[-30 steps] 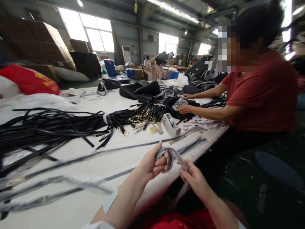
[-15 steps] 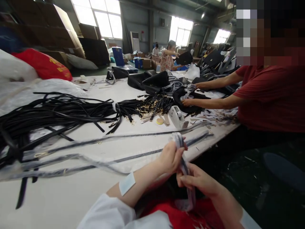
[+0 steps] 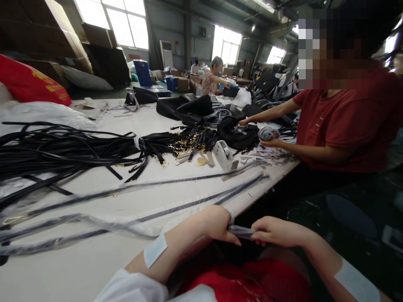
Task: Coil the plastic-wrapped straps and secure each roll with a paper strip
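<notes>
Low over the table's front edge, my left hand [image 3: 217, 224] is closed round a dark strap in clear plastic film [image 3: 241, 232], its thumb pointing right. My right hand [image 3: 270, 230] pinches the same strap a short way to the right, and a short length runs between the two hands. The rest of the held strap is hidden by my left hand. More film-wrapped straps [image 3: 185, 205] lie lengthwise on the white table [image 3: 103, 274] beyond my arms, with gold clasps showing through.
A large bundle of black straps [image 3: 72, 147] with gold hooks lies across the table. A white tape dispenser [image 3: 224, 155] and a yellow disc [image 3: 201, 161] are near its right end. At the right, a person in a red shirt [image 3: 343, 121] holds a coiled wrapped strap [image 3: 267, 133] beside black bags [image 3: 195, 108].
My hands have come lower, and the strap between them has gone from upright to nearly level. The co-worker has lifted a coiled strap away from the black bag. My view has shifted right.
</notes>
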A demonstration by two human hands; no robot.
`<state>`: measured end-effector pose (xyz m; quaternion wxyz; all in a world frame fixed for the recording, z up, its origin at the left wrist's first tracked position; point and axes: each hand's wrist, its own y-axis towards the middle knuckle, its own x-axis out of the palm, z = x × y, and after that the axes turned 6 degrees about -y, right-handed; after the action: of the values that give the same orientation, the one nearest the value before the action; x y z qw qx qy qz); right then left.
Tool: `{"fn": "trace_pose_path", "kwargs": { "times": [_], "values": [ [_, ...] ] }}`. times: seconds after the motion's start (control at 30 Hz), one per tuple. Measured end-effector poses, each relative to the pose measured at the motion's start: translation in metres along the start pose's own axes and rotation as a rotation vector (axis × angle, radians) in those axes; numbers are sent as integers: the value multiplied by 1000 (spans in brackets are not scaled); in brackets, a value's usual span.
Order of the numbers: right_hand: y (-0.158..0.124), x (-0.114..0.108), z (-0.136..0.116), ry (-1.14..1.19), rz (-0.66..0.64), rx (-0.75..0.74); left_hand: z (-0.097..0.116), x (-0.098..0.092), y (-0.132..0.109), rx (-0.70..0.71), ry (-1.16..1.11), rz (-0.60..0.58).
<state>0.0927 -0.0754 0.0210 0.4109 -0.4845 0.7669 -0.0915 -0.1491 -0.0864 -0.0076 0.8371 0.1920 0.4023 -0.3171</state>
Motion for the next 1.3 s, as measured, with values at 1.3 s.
{"fn": "trace_pose_path", "kwargs": {
  "times": [1.3],
  "values": [
    [7, -27, 14, -125, 100, 15, -4, -24, 5, -299, -349, -337]
  ]
}}
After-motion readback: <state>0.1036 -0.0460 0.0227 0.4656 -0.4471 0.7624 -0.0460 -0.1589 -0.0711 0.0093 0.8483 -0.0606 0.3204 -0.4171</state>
